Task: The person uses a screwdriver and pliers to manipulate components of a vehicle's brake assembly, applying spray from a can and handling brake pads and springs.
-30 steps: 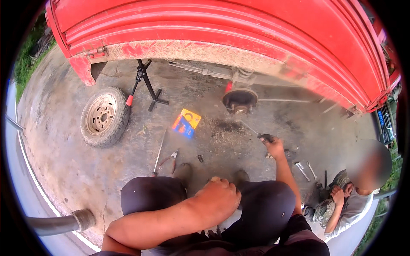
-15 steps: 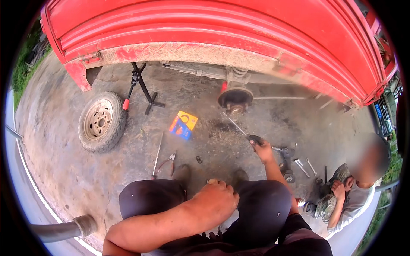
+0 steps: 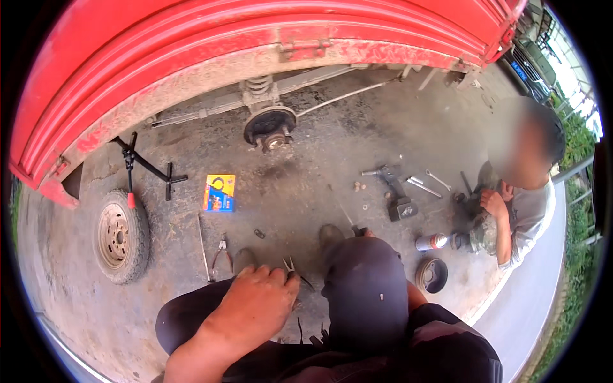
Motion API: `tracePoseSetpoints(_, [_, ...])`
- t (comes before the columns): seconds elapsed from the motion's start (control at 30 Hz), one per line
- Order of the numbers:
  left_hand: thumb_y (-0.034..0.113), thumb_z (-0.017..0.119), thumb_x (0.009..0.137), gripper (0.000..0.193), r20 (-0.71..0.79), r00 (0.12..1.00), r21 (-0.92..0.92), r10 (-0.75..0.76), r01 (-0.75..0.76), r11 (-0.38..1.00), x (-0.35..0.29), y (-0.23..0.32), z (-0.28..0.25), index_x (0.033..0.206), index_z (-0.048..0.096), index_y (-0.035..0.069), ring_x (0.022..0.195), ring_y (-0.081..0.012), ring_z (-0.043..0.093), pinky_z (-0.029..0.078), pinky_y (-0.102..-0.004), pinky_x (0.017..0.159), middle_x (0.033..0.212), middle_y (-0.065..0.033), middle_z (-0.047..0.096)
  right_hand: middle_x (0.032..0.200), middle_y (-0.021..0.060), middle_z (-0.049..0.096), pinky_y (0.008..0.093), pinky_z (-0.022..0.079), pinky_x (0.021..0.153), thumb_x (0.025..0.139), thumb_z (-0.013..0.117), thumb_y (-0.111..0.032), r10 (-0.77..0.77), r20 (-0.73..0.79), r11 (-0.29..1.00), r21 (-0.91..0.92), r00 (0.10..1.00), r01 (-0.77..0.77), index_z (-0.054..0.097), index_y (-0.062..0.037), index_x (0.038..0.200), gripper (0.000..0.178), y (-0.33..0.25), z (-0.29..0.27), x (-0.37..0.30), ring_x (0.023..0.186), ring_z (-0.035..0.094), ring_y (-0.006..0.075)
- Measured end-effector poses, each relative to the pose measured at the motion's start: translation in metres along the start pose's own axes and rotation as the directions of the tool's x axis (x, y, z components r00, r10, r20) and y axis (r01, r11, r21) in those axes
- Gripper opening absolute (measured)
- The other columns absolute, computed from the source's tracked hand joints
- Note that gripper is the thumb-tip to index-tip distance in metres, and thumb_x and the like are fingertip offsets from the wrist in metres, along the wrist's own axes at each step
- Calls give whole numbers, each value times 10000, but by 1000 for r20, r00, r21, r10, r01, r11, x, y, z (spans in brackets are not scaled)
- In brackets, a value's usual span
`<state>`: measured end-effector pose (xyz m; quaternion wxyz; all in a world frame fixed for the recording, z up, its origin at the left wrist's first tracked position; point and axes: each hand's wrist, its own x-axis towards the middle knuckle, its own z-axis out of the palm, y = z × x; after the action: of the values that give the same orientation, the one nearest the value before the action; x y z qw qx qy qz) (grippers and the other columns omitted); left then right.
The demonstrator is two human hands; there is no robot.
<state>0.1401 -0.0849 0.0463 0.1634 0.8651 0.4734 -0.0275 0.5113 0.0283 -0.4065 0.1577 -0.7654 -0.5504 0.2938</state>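
My left hand hangs over my left knee with its fingers curled; whatever they may hold is hidden. Just beyond its fingertips shows a pair of pliers, partly covered by the hand; I cannot tell whether they touch. Most of my right hand is hidden behind my right knee. Its visible fingers close on the dark handle of a screwdriver, whose thin shaft points away toward the ground ahead. Farther off, the bare wheel hub sits on the axle under the red vehicle body.
A removed wheel and a black stand are at left, near a yellow-blue box. At right lie a cordless impact wrench, wrenches, a spray can and a brake drum. Another person sits far right.
My right hand has drawn back from near the hub to behind my right knee, bringing the screwdriver along. My left hand has shifted left, and the view has turned to the right.
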Motion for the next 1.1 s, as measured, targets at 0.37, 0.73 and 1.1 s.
tracePoseSetpoints(0.37, [227, 672, 851, 212, 245, 742, -349, 624, -533, 771, 199, 73, 177, 903, 737, 32, 903, -419, 699, 559, -524, 784, 888, -211, 719, 1371, 226, 516, 493, 446, 1070, 813, 827, -189, -153, -519, 987, -44, 841, 153, 534, -76, 1394, 660, 26, -120, -91, 1270, 501, 440])
tracePoseSetpoints(0.73, [234, 643, 909, 247, 224, 974, -123, 36, -8, 992, 6, -8, -13, 1059, 711, 49, 931, -372, 696, 554, -477, 802, 1011, -188, 719, 1249, 89, 614, 353, 494, 1016, 800, 757, 28, 95, -515, 786, 563, 852, 253, 434, -50, 1459, 737, 203, -188, 43, 1150, 605, 204])
tracePoseSetpoints(1.1, [152, 651, 831, 133, -408, 905, -197, 125, -220, 955, 38, -18, 71, 795, 695, 32, 814, -395, 698, 545, -490, 681, 839, -184, 706, 1471, 142, 471, 402, 416, 1124, 959, 752, -416, -524, -702, 393, 302, 481, 869, 292, 1, 1572, 873, -218, -373, -53, 1307, 516, 256])
